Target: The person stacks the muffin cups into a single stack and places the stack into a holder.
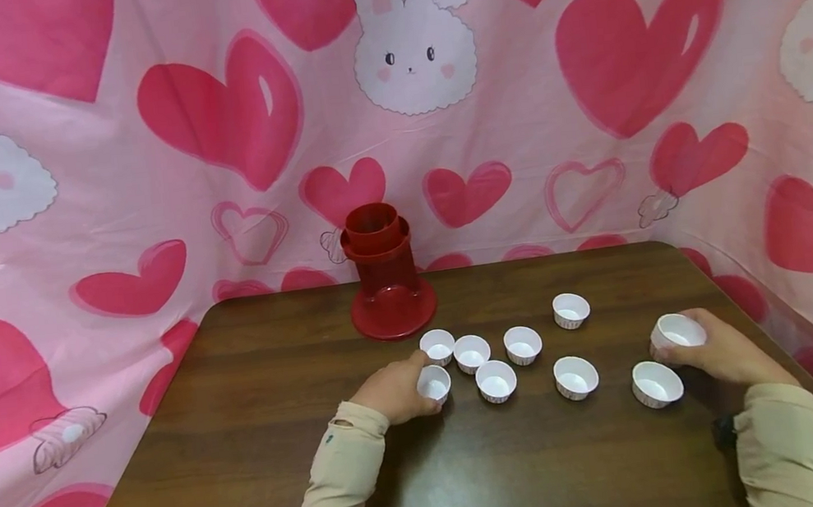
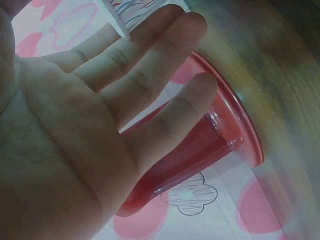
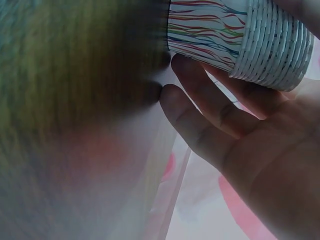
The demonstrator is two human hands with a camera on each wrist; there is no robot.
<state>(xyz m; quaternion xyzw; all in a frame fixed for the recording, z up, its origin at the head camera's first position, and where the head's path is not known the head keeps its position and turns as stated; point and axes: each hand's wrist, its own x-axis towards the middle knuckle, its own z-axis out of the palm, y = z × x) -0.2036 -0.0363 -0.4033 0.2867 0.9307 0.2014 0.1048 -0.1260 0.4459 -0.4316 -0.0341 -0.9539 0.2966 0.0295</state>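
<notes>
White paper cups with pleated sides sit scattered across the dark wooden table (image 1: 244,403), below the middle of the head view. The left hand (image 1: 394,389) lies at the left end of the group with its fingers curled round the leftmost cup (image 1: 433,384), gripping it on the tabletop. In the left wrist view the palm fills the left of the frame, and a corner of that cup (image 2: 131,12), printed with thin coloured lines, shows at the top edge past the fingers (image 2: 150,75).

The right hand (image 1: 722,352) lies at the right of the head view and holds the tilted cup (image 1: 678,332), fingers wrapped about its side. The right wrist view shows this cup (image 3: 245,37) at the upper right, its ribbed wall and striped print resting against the fingers (image 3: 210,110).

Just below the right hand's cup stands another cup (image 1: 657,383). Six more stand between the hands: one (image 1: 438,346) just beside the left hand, then (image 1: 472,353), (image 1: 497,381), (image 1: 523,344), (image 1: 576,377) and (image 1: 571,310).

Behind them, near the table's far edge, stands a red plastic dispenser (image 1: 387,272) on a round base. A pink cloth (image 1: 110,194) with hearts and white rabbits hangs behind and beside the table.
</notes>
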